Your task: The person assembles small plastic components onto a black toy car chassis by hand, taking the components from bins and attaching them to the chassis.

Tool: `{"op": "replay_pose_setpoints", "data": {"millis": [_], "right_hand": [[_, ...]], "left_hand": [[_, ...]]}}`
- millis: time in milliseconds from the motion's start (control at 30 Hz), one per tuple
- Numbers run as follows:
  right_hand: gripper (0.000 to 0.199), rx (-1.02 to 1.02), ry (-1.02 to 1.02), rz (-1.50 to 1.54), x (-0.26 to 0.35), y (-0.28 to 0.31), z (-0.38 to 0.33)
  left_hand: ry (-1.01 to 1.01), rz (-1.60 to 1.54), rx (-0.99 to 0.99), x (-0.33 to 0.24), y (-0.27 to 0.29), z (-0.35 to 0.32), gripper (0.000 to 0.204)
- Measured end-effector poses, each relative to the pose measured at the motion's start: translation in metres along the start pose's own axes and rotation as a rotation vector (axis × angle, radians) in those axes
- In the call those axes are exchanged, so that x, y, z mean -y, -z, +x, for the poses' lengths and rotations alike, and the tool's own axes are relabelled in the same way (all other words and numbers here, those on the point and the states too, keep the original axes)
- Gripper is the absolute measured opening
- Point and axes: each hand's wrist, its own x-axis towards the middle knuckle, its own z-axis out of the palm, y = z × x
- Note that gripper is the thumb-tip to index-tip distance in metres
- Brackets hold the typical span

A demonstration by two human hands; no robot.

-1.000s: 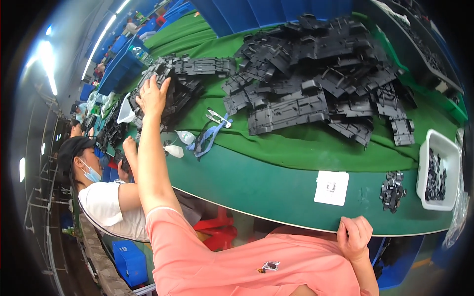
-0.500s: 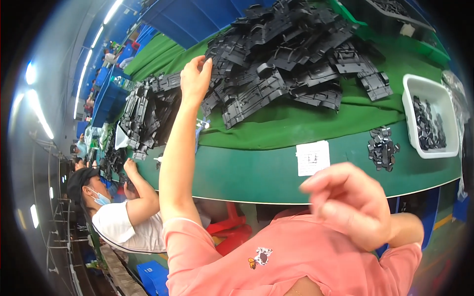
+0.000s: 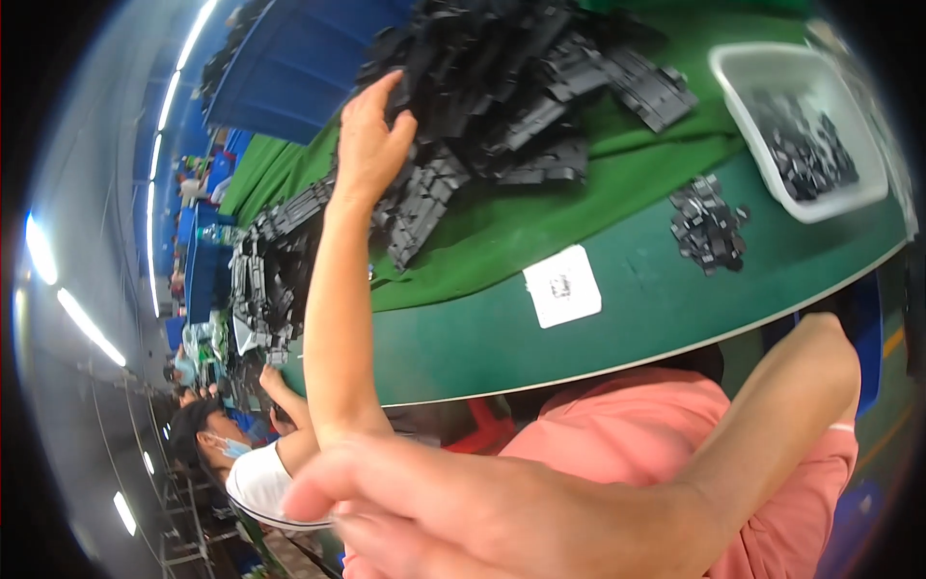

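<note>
My left hand (image 3: 371,140) reaches out to the near left side of a large heap of black moulded plastic parts (image 3: 540,106). Its thumb and fingers are apart, and I see nothing held in it; some fingertips lie against the dark parts. Close to the camera, my right hand (image 3: 463,507) crosses low over my lap, somewhat blurred. Its fingers are stretched toward the left with nothing visible in them, and its lower part runs out of the picture. The heap lies on a green cloth (image 3: 492,241) over the table.
A white card (image 3: 564,304) and a small pile of black pieces (image 3: 709,227) lie on the green table (image 3: 646,299). Beyond stands a white tub (image 3: 786,203) of similar pieces. A blue bin (image 3: 289,77) is at far left; a masked co-worker (image 3: 256,473) sits left.
My right hand has swung left and closer to the camera. My left hand stays at the heap, its fingers now more spread. The view has turned, shifting the table's things left and up.
</note>
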Motion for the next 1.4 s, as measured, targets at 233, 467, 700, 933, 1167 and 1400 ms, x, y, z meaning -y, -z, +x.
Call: {"op": "replay_pose_setpoints", "data": {"millis": [233,467,700,933,1167,1400], "right_hand": [[0.017,-0.061,0.120,-0.223,-0.045,0.011,0.009],[0.023,-0.089,-0.315,-0.863,-0.054,0.121,-0.113],[0.016,-0.886,-0.083,-1.912,-0.162,0.205,-0.239],[0.021,-0.844,-0.074,-2.188,-0.190,0.275,-0.212],[0.024,-0.467,0.181,-1.914,-0.174,0.249,-0.148],[0.021,-0.041,-0.210,-1.226,-0.108,0.154,-0.115]], "left_hand": [[0.025,0.120,0.111,0.015,-0.007,0.010,0.050],[-0.033,0.203,0.018,-0.006,-0.020,0.016,0.035],[-0.037,0.200,-0.262,0.002,0.002,0.019,0.020],[0.350,-0.801,-0.445,0.011,0.021,0.001,0.029],[0.486,-1.143,-0.580,-0.052,0.067,-0.046,0.028],[0.632,-1.387,-0.488,-0.105,0.053,-0.102,0.029]]}}
